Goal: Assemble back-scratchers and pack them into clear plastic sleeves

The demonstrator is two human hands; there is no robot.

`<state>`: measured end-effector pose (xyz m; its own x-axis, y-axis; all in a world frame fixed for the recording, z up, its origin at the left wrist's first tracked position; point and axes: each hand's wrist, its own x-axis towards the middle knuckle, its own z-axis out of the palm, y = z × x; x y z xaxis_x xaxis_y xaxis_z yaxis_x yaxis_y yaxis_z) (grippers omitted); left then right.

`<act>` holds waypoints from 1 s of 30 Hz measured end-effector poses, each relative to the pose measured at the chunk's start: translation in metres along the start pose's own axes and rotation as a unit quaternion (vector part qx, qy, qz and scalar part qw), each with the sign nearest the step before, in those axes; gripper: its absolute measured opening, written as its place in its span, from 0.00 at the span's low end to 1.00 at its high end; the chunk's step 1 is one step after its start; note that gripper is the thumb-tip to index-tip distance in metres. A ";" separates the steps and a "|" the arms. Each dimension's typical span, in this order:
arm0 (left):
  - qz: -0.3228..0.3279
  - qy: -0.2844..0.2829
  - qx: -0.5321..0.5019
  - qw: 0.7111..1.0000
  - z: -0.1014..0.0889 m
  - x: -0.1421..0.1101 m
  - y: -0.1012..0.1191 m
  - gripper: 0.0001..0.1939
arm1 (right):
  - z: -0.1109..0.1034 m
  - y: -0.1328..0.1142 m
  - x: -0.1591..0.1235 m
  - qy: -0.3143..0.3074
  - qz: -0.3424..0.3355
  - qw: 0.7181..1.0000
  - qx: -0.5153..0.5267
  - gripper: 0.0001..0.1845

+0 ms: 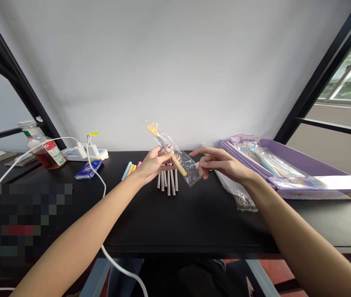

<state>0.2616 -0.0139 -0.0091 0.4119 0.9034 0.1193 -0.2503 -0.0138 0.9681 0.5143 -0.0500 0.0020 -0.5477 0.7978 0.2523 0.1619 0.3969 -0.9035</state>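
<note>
A back scratcher [180,167] with a yellow hand-shaped head and yellow handle lies inside a clear plastic sleeve [193,173]. My left hand [153,163] is closed around it, thumb on top near the handle's upper end. To the right, my right hand [220,163] is by the lower end of the sleeve, index finger stretched and the other fingers bent. A small pink bit [197,165] shows at its fingertips; whether they touch it I cannot tell. Below the left hand, several silver rods [169,183] lie side by side, their far ends partly hidden.
Blue, yellow and pink handles [129,169] lie left of the rods. A purple box [305,161] with packaged items stands right, with clear plastic bags [237,192] beside it. A blue packet [88,169], power strip [101,154], white cable [104,185] and glass bottle [47,152] are left.
</note>
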 end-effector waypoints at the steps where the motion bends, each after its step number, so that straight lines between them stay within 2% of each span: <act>1: -0.006 -0.006 -0.006 1.000 0.000 0.000 0.001 0.14 | -0.002 0.000 -0.001 -0.010 -0.009 1.000 -0.014 0.20; 5: -0.023 -0.022 -0.013 0.999 0.003 -0.003 0.003 0.16 | 0.002 0.003 0.002 -0.037 -0.046 0.994 -0.092 0.21; 8: -0.016 -0.026 -0.005 1.000 0.006 -0.005 0.002 0.16 | 0.012 0.006 0.007 0.012 -0.066 0.991 -0.116 0.16; 10: -0.007 -0.033 0.001 0.999 0.007 -0.005 0.001 0.17 | 0.017 0.008 0.011 0.055 -0.064 0.989 -0.122 0.16; 12: -0.001 -0.051 0.006 0.999 0.007 -0.006 0.000 0.19 | 0.019 0.010 0.012 0.073 -0.040 0.990 -0.110 0.18; 16: 0.017 -0.083 0.040 0.996 0.005 -0.006 -0.001 0.19 | 0.017 0.012 0.012 0.065 0.036 0.997 -0.021 0.25; 19: 0.019 -0.073 0.068 0.995 0.006 -0.008 -0.001 0.20 | 0.014 0.009 0.011 0.068 0.071 0.995 -0.011 0.28; 21: 0.017 -0.065 0.070 0.995 0.008 -0.010 0.000 0.26 | 0.014 0.006 0.011 0.073 0.080 0.994 -0.027 0.25; 26: 0.004 -0.068 0.079 0.995 0.016 -0.016 -0.005 0.64 | 0.021 0.003 0.013 0.081 0.064 0.994 -0.027 0.20; 28: 0.014 -0.060 0.096 0.993 0.017 -0.017 -0.008 0.71 | 0.021 0.002 0.013 0.076 0.063 0.995 -0.019 0.20; 30: 0.023 -0.063 0.116 0.991 0.016 -0.016 -0.009 0.72 | 0.020 0.001 0.013 0.069 0.064 0.995 -0.015 0.20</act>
<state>0.2711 -0.0348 -0.0167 0.5139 0.8396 0.1759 -0.0690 -0.1640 0.9841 0.4915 -0.0484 -0.0029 -0.4027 0.8966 0.1841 0.2488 0.3008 -0.9207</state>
